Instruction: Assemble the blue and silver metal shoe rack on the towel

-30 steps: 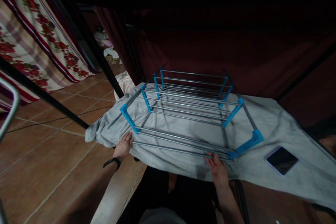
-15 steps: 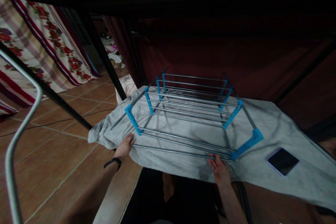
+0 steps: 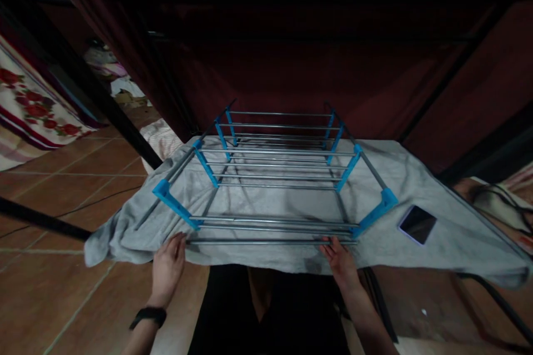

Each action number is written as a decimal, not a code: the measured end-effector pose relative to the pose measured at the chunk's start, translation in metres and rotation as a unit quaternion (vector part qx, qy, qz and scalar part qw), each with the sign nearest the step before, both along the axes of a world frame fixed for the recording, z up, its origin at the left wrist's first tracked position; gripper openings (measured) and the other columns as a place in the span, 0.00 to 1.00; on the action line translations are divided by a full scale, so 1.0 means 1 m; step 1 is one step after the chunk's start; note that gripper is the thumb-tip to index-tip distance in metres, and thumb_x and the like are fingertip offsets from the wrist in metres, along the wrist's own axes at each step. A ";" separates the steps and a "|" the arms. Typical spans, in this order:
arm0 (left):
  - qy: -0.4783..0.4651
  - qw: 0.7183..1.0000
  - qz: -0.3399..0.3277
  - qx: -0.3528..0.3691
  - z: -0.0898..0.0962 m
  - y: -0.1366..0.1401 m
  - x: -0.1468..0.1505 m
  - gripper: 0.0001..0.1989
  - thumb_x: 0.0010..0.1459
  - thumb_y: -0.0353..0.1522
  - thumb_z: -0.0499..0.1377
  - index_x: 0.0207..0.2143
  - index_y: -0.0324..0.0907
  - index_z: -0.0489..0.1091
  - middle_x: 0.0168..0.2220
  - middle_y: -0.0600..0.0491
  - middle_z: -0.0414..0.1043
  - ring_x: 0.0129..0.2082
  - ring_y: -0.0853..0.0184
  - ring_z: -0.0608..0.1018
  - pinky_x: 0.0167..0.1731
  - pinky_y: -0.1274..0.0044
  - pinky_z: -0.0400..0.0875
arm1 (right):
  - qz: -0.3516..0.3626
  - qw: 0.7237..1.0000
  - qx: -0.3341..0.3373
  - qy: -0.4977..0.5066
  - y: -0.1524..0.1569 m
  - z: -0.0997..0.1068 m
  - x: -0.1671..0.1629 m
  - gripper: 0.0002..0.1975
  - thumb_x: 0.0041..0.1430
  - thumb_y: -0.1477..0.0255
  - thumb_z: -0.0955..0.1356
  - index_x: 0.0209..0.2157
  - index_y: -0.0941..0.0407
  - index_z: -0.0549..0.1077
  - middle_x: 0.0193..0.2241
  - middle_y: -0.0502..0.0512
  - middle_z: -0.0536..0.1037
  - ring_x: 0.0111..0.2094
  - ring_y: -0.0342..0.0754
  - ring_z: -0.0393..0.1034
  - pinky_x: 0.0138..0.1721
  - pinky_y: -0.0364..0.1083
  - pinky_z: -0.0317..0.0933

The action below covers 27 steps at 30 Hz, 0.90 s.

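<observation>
A metal rack [image 3: 283, 152] with blue plastic brackets lies on a grey blanket [image 3: 275, 199], its several bars running left to right. In front of it, a separate-looking grey metal rod [image 3: 258, 242] stretches between my hands. My left hand [image 3: 170, 260], with a black band at the wrist, has its fingers closed at the rod's left end. My right hand [image 3: 341, 262] grips the rod close to its right end, palm partly up, just below the rack's right front blue bracket [image 3: 375, 216]. Whether the rod's right end touches the rack is hard to tell.
A phone [image 3: 417, 224] lies on the blanket to the right of the rack. Dark posts [image 3: 120, 127] frame the left side, with dark red cloth [image 3: 283, 77] behind. Tiled floor [image 3: 50, 283] and a floral curtain [image 3: 37, 105] are at left.
My view has turned to the right, so the rack and both hands appear more squarely in front. Both hands stay at the rod's two ends, which now lies more level across the view.
</observation>
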<state>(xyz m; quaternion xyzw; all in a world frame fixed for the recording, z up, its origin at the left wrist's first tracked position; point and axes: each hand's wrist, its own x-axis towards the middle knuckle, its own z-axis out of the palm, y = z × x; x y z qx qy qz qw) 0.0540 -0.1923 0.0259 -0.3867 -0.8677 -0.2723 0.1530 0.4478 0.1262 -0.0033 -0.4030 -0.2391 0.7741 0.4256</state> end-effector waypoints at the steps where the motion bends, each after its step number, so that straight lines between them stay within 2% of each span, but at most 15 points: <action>1: 0.022 0.999 -0.025 -0.001 0.007 0.007 0.016 0.17 0.66 0.41 0.46 0.47 0.44 0.69 0.45 0.44 0.76 0.47 0.54 0.77 0.50 0.59 0.71 | -0.003 1.000 -0.001 -0.001 -0.001 0.000 0.000 0.16 0.43 0.63 0.78 0.30 0.53 0.72 0.31 0.49 0.80 0.38 0.48 0.76 0.49 0.56 0.71; 3: 0.060 0.994 -0.093 -0.019 0.019 0.024 0.048 0.17 0.66 0.37 0.48 0.53 0.46 0.67 0.47 0.45 0.76 0.49 0.54 0.76 0.51 0.58 0.69 | -0.011 1.000 -0.002 0.001 -0.002 0.001 -0.001 0.17 0.43 0.63 0.78 0.31 0.53 0.72 0.30 0.49 0.80 0.37 0.48 0.77 0.48 0.55 0.71; 5: 0.098 0.975 -0.188 -0.058 0.024 0.043 0.076 0.18 0.65 0.35 0.50 0.57 0.47 0.65 0.50 0.46 0.75 0.52 0.56 0.75 0.54 0.60 0.66 | -0.012 1.000 -0.007 0.007 -0.004 0.002 -0.003 0.17 0.43 0.63 0.78 0.31 0.53 0.72 0.30 0.49 0.80 0.35 0.48 0.76 0.47 0.55 0.71; 7: 0.123 0.962 -0.223 -0.096 0.022 0.061 0.094 0.20 0.65 0.33 0.50 0.59 0.47 0.63 0.54 0.46 0.73 0.55 0.57 0.73 0.57 0.60 0.62 | -0.002 1.000 -0.016 0.006 -0.007 0.002 -0.007 0.16 0.43 0.64 0.78 0.31 0.53 0.72 0.30 0.50 0.80 0.34 0.48 0.76 0.46 0.54 0.72; 8: 0.127 0.959 -0.228 -0.112 0.019 0.068 0.100 0.20 0.66 0.31 0.49 0.59 0.46 0.64 0.52 0.46 0.73 0.54 0.57 0.73 0.57 0.61 0.61 | 0.006 1.000 -0.021 0.003 -0.008 0.002 -0.009 0.16 0.44 0.64 0.78 0.31 0.53 0.72 0.30 0.50 0.80 0.34 0.48 0.76 0.46 0.54 0.72; 12: 0.118 0.956 -0.226 -0.144 0.004 0.079 0.102 0.15 0.67 0.30 0.48 0.51 0.44 0.70 0.38 0.48 0.76 0.40 0.60 0.76 0.45 0.67 0.67 | 0.008 0.999 -0.054 0.003 -0.009 0.007 -0.016 0.12 0.47 0.66 0.76 0.30 0.53 0.72 0.29 0.49 0.79 0.33 0.48 0.76 0.42 0.51 0.72; 17: 0.104 0.952 -0.254 -0.135 0.007 0.077 0.092 0.12 0.68 0.36 0.50 0.41 0.43 0.72 0.35 0.51 0.75 0.36 0.63 0.76 0.41 0.70 0.67 | -0.002 0.998 -0.064 0.029 0.004 0.017 -0.008 0.05 0.49 0.72 0.72 0.30 0.53 0.73 0.30 0.50 0.80 0.35 0.46 0.76 0.40 0.47 0.72; 22: 0.105 0.948 -0.267 -0.135 0.014 0.084 0.088 0.13 0.69 0.36 0.49 0.46 0.44 0.72 0.37 0.50 0.76 0.38 0.63 0.76 0.42 0.70 0.66 | -0.004 0.994 -0.103 0.035 0.011 0.008 0.006 0.04 0.53 0.75 0.70 0.32 0.54 0.73 0.30 0.50 0.79 0.36 0.46 0.77 0.41 0.46 0.72; 25: 0.104 0.948 -0.272 -0.130 0.011 0.089 0.090 0.14 0.69 0.37 0.49 0.49 0.43 0.70 0.37 0.51 0.75 0.38 0.64 0.76 0.42 0.70 0.66 | -0.019 0.995 -0.092 0.021 0.009 -0.003 0.007 0.02 0.55 0.74 0.69 0.32 0.54 0.73 0.30 0.48 0.78 0.35 0.44 0.76 0.40 0.44 0.72; 27: 0.101 0.950 -0.267 -0.126 0.010 0.092 0.092 0.14 0.69 0.38 0.50 0.47 0.43 0.70 0.37 0.50 0.74 0.38 0.64 0.76 0.41 0.70 0.66 | -0.032 0.996 -0.086 0.015 0.009 -0.007 0.006 0.01 0.57 0.73 0.69 0.32 0.53 0.72 0.29 0.47 0.78 0.34 0.43 0.76 0.39 0.44 0.72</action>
